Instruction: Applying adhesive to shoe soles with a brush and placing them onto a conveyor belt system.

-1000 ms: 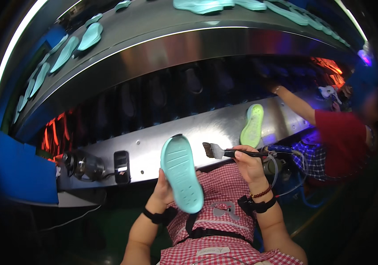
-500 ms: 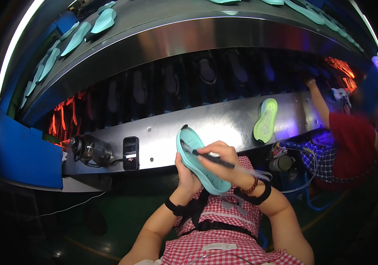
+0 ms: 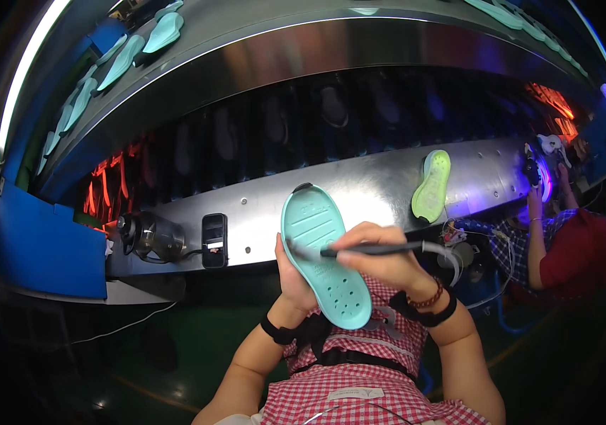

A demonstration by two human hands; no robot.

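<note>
A light teal shoe sole with a black tip at its far end is tilted up in front of me, its hollow inner face showing grooves and small holes. My left hand grips it along the left edge from beneath. In my right hand is a black-handled brush with a pale tube running from its back end. The brush's head is blurred by motion over the middle left of the sole's inner face. Beyond my right hand, a yellow-green sole lies on the metal ledge.
On the metal ledge to the left stand a dark jug and a black holder. Behind is a dark conveyor slot carrying soles, with glowing red heaters at both ends. Teal soles line the upper belt. At right, a co-worker holds a purple-lit piece.
The sole has turned to face me more fully. The brush has moved down its inner face, its handle now nearly level. The co-worker's arm has drawn back from the slot.
</note>
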